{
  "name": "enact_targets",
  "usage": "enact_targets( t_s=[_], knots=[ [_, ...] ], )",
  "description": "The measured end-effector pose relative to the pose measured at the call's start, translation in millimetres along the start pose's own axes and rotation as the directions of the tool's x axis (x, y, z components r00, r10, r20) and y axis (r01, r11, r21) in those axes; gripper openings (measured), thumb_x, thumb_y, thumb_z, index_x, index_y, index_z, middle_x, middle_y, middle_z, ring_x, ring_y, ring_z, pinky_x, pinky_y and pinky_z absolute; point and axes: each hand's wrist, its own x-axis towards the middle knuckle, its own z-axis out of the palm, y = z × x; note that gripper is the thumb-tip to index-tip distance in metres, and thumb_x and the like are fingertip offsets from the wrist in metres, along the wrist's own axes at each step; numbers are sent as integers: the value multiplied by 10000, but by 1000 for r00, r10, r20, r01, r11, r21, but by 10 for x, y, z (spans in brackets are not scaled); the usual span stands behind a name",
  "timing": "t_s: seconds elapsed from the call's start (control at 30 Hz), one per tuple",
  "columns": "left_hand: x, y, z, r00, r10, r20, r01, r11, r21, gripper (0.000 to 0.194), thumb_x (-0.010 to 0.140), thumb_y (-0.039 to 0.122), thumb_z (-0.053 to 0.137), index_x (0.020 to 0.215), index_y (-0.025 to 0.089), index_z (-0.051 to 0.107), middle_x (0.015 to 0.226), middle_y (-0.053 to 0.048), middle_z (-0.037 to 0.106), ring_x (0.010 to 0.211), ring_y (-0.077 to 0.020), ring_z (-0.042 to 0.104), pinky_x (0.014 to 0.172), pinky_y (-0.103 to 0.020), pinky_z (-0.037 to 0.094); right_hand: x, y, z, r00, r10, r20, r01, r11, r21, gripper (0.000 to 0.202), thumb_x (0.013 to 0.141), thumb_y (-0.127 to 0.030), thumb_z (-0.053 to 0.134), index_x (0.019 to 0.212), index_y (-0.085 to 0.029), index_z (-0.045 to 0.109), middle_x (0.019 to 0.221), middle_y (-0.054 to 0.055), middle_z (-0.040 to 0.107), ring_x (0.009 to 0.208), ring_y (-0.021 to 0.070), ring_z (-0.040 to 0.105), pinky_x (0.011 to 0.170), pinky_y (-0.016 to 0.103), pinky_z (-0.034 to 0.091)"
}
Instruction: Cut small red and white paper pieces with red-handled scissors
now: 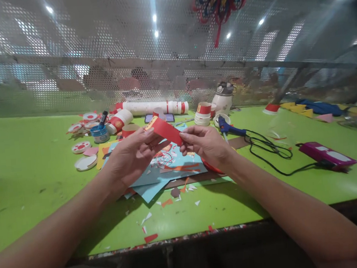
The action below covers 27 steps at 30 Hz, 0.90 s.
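Note:
A red paper strip [167, 131] with yellow at its left end is stretched between my hands above the work surface. My left hand [133, 154] pinches the yellow end between thumb and fingers. At the other end, my right hand [202, 142] grips the strip's corner with thumb and forefinger. Below lie light blue paper sheets [152, 188] strewn with thin red and white cuttings. Part of a red-handled tool [211, 166], perhaps scissors, shows under my right hand.
A blue glue gun [229, 127] lies to the right, its black cord running to a purple power box [327, 154]. Behind are a long white-and-red tube [151, 107], paper cups [202, 114] and a bottle [223, 98]. A blue jar [99, 133] stands left. Scraps litter the green table [235, 208].

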Motion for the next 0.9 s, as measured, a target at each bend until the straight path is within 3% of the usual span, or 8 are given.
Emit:
enact_targets(
  t_s=[0.17, 0.37, 0.57, 0.73, 0.9],
  knots=[
    [5, 34, 78, 996, 90, -24, -88, 994, 69, 140, 793, 81, 574, 878, 143, 668, 936, -34, 687, 928, -135, 627, 939, -287, 479, -24, -43, 17, 1000, -23, 18, 23, 1000, 10, 96, 708, -193, 735, 701, -141, 654, 558, -32, 662, 508, 109, 638, 526, 257, 531],
    [49, 42, 203, 985, 166, -44, -161, 981, 105, 99, 785, 94, 588, 789, 160, 661, 860, -15, 700, 906, -135, 643, 930, -291, 473, -31, -102, -44, 996, -50, 73, 50, 999, -7, 61, 770, -186, 688, 738, -147, 654, 598, -25, 671, 516, 93, 623, 524, 234, 513],
    [80, -43, 269, 997, 81, -13, -77, 981, 180, 132, 815, 221, 570, 837, 137, 670, 918, -69, 705, 952, -194, 627, 906, -342, 480, -27, -142, -65, 995, -69, 76, 75, 994, -79, 66, 784, -206, 669, 744, -162, 641, 613, -39, 654, 529, 87, 619, 561, 239, 518],
    [56, -118, 239, 1000, -14, -27, 21, 965, 261, 143, 777, 245, 632, 762, 113, 682, 841, -86, 704, 866, -204, 640, 867, -356, 499, -46, -108, -35, 997, -51, 59, 65, 965, -256, 127, 786, -271, 651, 717, -166, 630, 598, -37, 624, 508, 89, 584, 524, 245, 501],
    [114, -124, 100, 989, 66, -129, -32, 967, 254, 146, 770, 227, 642, 764, 85, 672, 804, -105, 701, 787, -193, 655, 811, -343, 527, 36, -185, -179, 999, -42, 33, 53, 819, -571, 142, 830, -292, 580, 859, -161, 626, 657, -6, 646, 531, 108, 595, 541, 267, 514]
  ],
)
